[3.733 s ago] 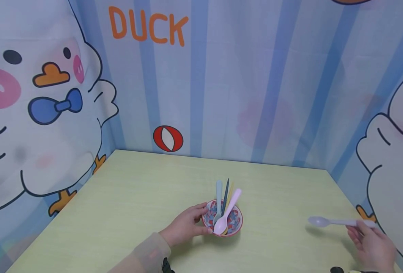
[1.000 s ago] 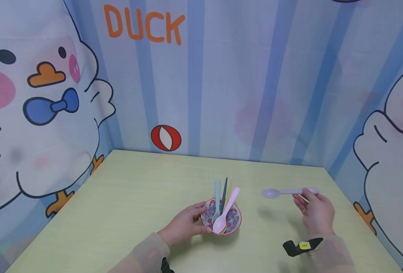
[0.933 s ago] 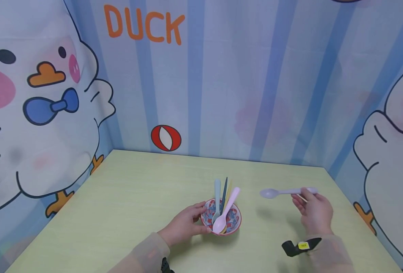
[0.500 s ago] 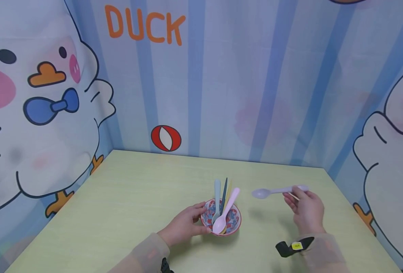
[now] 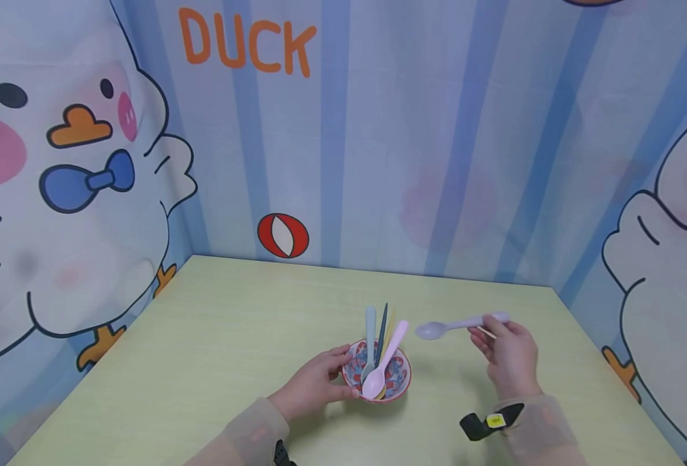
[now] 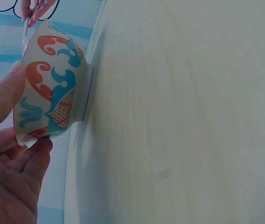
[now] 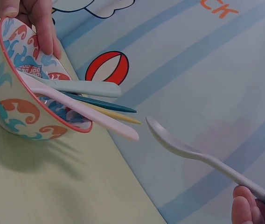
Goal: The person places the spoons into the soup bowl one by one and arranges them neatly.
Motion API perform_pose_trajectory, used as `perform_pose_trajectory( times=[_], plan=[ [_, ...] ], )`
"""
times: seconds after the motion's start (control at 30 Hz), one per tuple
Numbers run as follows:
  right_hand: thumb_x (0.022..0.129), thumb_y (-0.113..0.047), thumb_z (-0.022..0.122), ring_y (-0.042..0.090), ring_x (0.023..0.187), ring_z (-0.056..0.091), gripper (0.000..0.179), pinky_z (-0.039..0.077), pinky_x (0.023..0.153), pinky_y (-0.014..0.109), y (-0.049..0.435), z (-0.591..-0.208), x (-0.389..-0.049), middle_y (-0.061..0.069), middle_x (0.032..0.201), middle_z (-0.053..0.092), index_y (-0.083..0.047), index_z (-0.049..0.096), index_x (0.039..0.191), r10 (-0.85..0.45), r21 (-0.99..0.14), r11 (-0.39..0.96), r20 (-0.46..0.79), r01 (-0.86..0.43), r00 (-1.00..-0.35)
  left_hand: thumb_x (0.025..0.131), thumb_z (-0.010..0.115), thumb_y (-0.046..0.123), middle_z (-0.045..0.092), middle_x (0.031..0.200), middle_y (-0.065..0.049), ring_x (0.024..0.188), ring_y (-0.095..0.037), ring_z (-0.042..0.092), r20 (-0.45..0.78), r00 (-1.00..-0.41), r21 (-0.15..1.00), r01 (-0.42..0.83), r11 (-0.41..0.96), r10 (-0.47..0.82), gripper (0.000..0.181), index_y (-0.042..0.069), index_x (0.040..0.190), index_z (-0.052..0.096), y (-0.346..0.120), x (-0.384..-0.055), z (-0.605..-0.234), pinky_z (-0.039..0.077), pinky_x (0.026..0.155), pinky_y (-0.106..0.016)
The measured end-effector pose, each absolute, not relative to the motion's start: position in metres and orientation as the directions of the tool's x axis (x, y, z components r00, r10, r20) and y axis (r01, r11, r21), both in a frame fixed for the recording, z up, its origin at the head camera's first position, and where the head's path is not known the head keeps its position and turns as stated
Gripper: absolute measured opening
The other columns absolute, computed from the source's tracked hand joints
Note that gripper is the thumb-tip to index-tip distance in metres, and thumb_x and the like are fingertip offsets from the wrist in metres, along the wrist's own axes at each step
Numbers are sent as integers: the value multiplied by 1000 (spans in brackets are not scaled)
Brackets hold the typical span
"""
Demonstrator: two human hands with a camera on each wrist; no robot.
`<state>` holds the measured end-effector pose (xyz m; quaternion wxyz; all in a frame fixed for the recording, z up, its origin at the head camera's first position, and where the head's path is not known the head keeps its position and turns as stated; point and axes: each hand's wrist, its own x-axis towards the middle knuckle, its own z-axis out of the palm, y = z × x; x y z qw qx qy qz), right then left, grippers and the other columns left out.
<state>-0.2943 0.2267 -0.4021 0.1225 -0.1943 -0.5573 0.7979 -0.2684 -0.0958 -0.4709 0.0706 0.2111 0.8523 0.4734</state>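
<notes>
My left hand (image 5: 317,383) grips the rim of a patterned bowl (image 6: 53,88), thumb and fingers on its left side. Inside the bowl lean a pink spoon (image 5: 391,356), a pale blue-green spoon (image 5: 370,330), a dark blue utensil (image 7: 107,103) and a yellow one (image 7: 116,115); the lower ends of the last two are hidden. To the right of the bowl, my right hand (image 5: 509,356) pinches a lavender spoon (image 5: 466,323) by its handle end. That spoon is held in the air, its scoop (image 7: 174,142) pointing left toward the bowl's utensils.
The pale yellow-green table (image 5: 250,310) spreads around the bowl. Behind and beside it hangs a blue striped cloth (image 5: 378,129) with printed ducks and a red ball. A black strap (image 5: 489,421) sits on the right wrist.
My right hand has carried the lavender spoon leftward from the table's right side, closer to the bowl. My left hand and the bowl stay nearly where they were.
</notes>
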Motion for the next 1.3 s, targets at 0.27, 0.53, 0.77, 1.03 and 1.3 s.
perform_pose_trajectory(
  times=[0.27, 0.53, 0.77, 1.03, 1.3],
  plan=[
    [96, -19, 60, 12, 75, 69, 25, 57, 74, 25, 216, -403, -295, 3, 95, 63, -4, 51, 114, 401, -952, -307, -149, 21, -904, 80, 80, 25, 35, 152, -8, 127, -32, 48, 76, -905, 839, 285, 463, 418, 73, -1, 140, 47, -95, -268, -471, 43, 103, -40],
    [96, -20, 60, 12, 77, 70, 31, 57, 77, 26, 207, -402, -293, 3, 96, 63, -2, 49, 119, 372, -961, -274, -125, 20, -920, 80, 80, 25, 35, 152, -5, 128, -31, 47, 62, -907, 842, 272, 466, 416, 73, 1, 141, 47, -94, -268, -470, 43, 103, -40],
    [97, -17, 59, 13, 76, 70, 27, 57, 76, 26, 199, -402, -292, 3, 93, 65, -2, 48, 117, 350, -965, -261, -112, 18, -930, 81, 79, 25, 35, 153, -7, 130, -33, 45, 78, -901, 844, 287, 453, 426, 72, -1, 140, 47, -94, -268, -471, 42, 103, -40],
    [96, -14, 60, 13, 73, 70, 26, 58, 74, 26, 190, -405, -292, 2, 89, 65, 0, 47, 115, 313, -964, -265, -111, 26, -943, 81, 79, 25, 35, 153, -7, 129, -32, 46, 64, -905, 842, 275, 463, 421, 73, 0, 141, 46, -95, -268, -469, 42, 104, -41],
    [97, -13, 58, 13, 73, 69, 28, 58, 74, 26, 184, -411, -292, 5, 92, 64, 2, 46, 118, 287, -971, -233, -126, 58, -949, 81, 79, 24, 34, 153, -6, 130, -32, 46, 64, -902, 850, 274, 451, 428, 73, 1, 142, 45, -94, -269, -470, 41, 104, -40]
  ],
)
